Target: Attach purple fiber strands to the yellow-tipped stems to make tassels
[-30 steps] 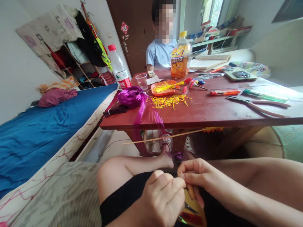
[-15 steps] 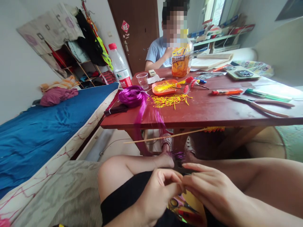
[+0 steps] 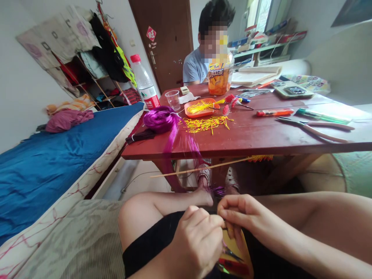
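Observation:
Fingertip to fingertip, my left hand (image 3: pixel 199 236) and my right hand (image 3: pixel 242 213) meet over my lap. The left is curled with thumb and fingers pressed together. My right thumb and forefinger are pinched beside it. Whatever lies between them is hidden or too small to make out. Beneath the hands rests a yellow tray (image 3: pixel 247 254), partly covered, with dark-bladed scissors (image 3: pixel 232 254) and a red item in it. Beyond, on the red table (image 3: pixel 247 137), lie a purple fibre bundle (image 3: pixel 161 119) and loose yellow stems (image 3: pixel 206 124).
A thin stick (image 3: pixel 186 170) juts out below the table edge. Pliers (image 3: pixel 314 126), an orange cutter (image 3: pixel 274 112), an orange dish (image 3: pixel 188 110), a clear cup (image 3: pixel 173 101) and bottles stand or lie on the table. A person (image 3: pixel 193 66) sits opposite. A blue-covered bed (image 3: pixel 72 159) is at left.
My left hand has turned so its back faces up, and its fingers have curled tighter. My right fingers have folded into a pinch. The person opposite has lowered a hand from near the face.

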Motion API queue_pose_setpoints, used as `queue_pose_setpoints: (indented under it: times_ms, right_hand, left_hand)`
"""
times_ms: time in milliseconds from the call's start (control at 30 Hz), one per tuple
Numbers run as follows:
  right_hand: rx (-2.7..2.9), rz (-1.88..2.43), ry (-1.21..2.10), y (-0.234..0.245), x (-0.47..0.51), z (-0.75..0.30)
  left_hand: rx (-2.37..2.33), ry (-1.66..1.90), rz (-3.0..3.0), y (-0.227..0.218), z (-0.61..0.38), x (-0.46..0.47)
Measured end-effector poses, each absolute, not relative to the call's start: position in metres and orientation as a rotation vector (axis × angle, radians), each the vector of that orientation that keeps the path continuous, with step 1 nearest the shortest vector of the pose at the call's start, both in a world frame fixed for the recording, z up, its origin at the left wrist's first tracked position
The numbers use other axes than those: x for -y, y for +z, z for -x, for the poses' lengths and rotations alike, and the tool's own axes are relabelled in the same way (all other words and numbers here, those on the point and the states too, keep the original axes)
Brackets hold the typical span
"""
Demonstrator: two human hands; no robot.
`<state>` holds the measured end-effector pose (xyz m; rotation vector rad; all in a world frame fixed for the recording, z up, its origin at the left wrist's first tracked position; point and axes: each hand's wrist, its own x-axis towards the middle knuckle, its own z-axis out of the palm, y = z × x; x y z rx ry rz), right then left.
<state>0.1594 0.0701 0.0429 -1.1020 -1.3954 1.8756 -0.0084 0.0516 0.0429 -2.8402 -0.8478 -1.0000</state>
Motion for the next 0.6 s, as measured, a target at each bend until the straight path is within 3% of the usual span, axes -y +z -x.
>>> queue_pose_setpoints:
  times_ms: [167,300,433,600]
  right_hand:
    - [2.121,1.284,0.909,0.044,-0.065,-0.160]
    - [2.220,1.089,0.534,0.027,-0.063,-0.156]
    - [2.078,1.119,0.553,0.016,-0.058,-0.152]
    - [1.885,1.364,1.130,0.024,-0.049,-0.156]
  left_hand:
    - [1.174,-0.956,2.752,0.039,0.004,-0.047]
    - [1.287,-0.993,2.714,0.034,-0.002,-0.046]
    - [1.387,-1.076,2.669,0.031,-0.006,-0.045]
    - [1.619,-1.093,2.778,0.028,0.001,-0.040]
